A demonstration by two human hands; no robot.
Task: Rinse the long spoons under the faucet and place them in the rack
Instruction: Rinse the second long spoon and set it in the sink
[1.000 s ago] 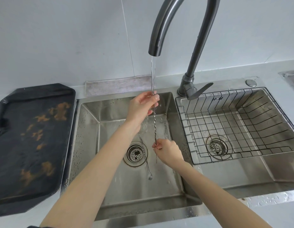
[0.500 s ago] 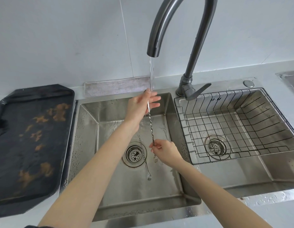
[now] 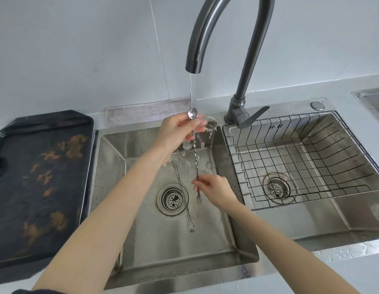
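Both hands hold one long twisted-handle spoon (image 3: 196, 164) nearly upright over the left basin. My left hand (image 3: 180, 132) pinches it near the bowl, which sits right in the water stream from the dark faucet (image 3: 207, 32). My right hand (image 3: 214, 189) grips the lower shaft, just above its small fork end. Water splashes off the bowl around my left fingers. A second long spoon (image 3: 184, 200) lies flat on the basin floor beside the drain, bowl toward me. The wire rack (image 3: 311, 158) sits in the right basin with nothing in it.
The left basin (image 3: 112, 187) has a round drain strainer (image 3: 172, 199). A black tray (image 3: 40, 183) with brown stains lies on the counter to the left. A grey cloth (image 3: 146, 111) lies behind the sink. The faucet lever (image 3: 248, 118) points right.
The spoon's bowl has come up out of my left fingers into the stream, and water now splashes off it. My right hand stays low on the shaft.
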